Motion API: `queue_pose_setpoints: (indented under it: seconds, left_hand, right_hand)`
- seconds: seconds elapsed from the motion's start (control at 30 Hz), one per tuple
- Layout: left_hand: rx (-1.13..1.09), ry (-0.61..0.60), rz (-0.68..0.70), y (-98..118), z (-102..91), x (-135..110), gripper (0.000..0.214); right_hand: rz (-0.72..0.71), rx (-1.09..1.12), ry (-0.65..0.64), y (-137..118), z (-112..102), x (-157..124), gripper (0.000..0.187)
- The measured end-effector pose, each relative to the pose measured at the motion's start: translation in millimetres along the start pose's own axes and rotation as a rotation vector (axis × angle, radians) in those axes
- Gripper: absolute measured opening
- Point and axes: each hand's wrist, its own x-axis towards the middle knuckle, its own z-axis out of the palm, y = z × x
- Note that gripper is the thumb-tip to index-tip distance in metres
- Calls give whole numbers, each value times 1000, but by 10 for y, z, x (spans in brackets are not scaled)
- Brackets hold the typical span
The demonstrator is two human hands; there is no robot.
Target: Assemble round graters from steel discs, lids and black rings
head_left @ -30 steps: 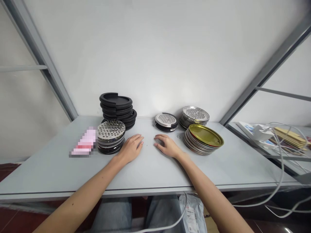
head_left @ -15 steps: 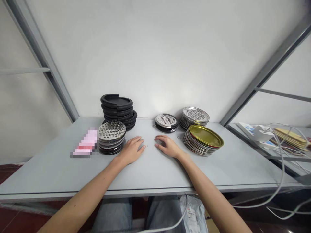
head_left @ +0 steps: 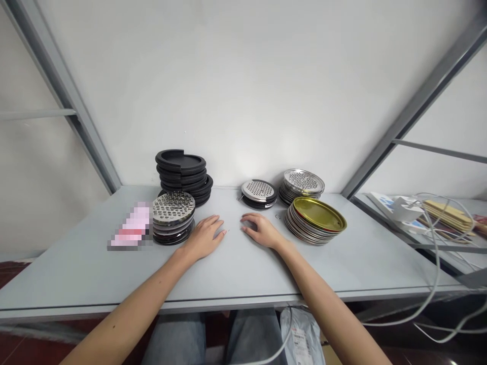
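Note:
My left hand (head_left: 205, 236) lies flat on the grey table (head_left: 236, 268), fingers stretched out and holding nothing. It rests just right of a stack of perforated metal discs on black rings (head_left: 173, 216). My right hand (head_left: 262, 230) also lies palm down and open, a little left of a pile of metal lids topped by a gold one (head_left: 315, 219). The two hands are a short gap apart at the table's middle.
A tall stack of black rings (head_left: 183, 170) stands at the back left. A small perforated disc stack (head_left: 259, 192) and a larger one (head_left: 301, 184) sit at the back. A pink object (head_left: 131, 231) lies left. Cables and papers (head_left: 429, 213) fill the right bench.
Both hands stay flat in place on the table. The view has shifted very slightly; nothing was picked up or moved.

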Motion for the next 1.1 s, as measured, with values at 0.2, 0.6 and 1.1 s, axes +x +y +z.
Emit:
queue_pose_setpoints:
  seconds: [0.2,0.6,1.1]
  left_hand:
    - [-55,22,1,-1,-3,2,33]
    - [-61,-69,-44,13,-44,-8,40]
    - [-67,-65,-36,-4,-33,-17,41]
  right_hand:
    - [0,-2,14,-4,0,-3,22]
    - [47,-9,20,-54,-12,-2,19]
    - [263,-664,511,-108,-875,-350,24]
